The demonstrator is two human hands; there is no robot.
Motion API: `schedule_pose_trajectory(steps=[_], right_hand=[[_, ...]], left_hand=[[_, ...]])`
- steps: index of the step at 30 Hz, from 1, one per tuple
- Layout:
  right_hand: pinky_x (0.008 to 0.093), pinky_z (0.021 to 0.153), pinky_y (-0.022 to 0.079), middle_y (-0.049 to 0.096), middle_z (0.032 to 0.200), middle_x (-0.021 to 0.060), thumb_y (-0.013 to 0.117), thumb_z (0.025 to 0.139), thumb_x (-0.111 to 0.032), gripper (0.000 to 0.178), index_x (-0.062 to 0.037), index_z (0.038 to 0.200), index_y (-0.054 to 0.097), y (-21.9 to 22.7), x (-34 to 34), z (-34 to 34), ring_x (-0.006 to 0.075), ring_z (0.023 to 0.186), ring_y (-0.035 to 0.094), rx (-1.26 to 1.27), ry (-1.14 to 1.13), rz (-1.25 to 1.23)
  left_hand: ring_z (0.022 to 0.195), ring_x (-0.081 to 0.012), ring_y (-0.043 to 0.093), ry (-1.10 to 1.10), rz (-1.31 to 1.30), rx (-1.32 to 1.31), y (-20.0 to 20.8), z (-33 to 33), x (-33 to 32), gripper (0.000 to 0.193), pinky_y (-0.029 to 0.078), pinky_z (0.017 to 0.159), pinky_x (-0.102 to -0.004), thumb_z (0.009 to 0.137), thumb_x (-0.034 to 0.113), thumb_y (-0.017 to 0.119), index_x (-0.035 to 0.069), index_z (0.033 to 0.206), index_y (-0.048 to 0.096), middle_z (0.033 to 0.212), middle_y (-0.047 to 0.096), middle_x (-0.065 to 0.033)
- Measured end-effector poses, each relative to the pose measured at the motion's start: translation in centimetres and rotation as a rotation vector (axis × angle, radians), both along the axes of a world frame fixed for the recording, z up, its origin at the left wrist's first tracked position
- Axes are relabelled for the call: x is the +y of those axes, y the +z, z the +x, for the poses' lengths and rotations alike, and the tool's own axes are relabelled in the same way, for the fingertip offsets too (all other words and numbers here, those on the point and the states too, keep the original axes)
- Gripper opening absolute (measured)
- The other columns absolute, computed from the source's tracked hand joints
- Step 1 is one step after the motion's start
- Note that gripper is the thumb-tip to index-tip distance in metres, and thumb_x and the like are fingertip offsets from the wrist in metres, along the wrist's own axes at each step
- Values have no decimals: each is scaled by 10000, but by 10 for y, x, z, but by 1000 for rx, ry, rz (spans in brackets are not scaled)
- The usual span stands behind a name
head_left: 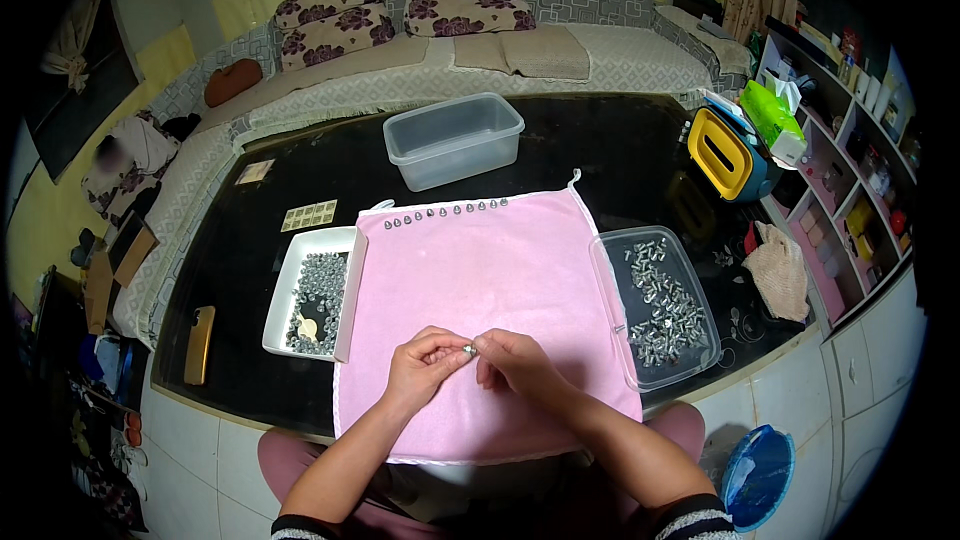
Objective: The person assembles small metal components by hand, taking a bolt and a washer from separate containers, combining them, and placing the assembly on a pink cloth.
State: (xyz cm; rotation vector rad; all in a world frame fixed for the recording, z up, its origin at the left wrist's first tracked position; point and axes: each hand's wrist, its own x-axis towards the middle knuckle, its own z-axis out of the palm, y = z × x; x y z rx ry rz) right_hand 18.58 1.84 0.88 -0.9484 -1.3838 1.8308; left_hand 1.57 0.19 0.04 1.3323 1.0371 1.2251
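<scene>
- Silvery metal shows on the small metal piece, a pale glint between fingertips that hide most of its shape.
- It is above the near half of the pink cloth, slightly left of the cloth's middle.
- Left hand: fingers curled and turned toward the cloth's middle, thumb below the forefinger; the forearm slants in over the cloth's near edge. Its grip is narrow, pinching the piece.
- Right hand: bent inward to meet the left, fingers folded under. Its grip is also narrow, with fingertips at the same piece.
- Which way the piece points, and how its long axis lies, I cannot tell; too little of it shows.
- Along the cloth's far edge runs a row of small metal parts.
- At the cloth's left edge, a white tray holds rounded metal parts.
- At its right edge, a clear plastic tray holds bolt-like metal parts, lying at mixed angles.
</scene>
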Motion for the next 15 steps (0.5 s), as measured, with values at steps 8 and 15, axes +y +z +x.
schedule_pose_trajectory(steps=[8,15], right_hand=[[205,507,397,530,645,15,454,888,-299,277,-30,848,506,6,0,-2,79,564,491,-13,-13,4],[211,500,398,532,653,24,475,879,-310,281,-30,887,486,-3,3,-1,82,564,492,10,35,-13]], left_hand=[[687,-30,483,24,11,38,0,-1,0,103,399,585,-153,754,6,647,19,857,643,837,541,1],[711,-48,503,-5,4,-25,-3,-1,0,96,418,614,-163,757,-2,641,8,852,633,853,549,-12]])
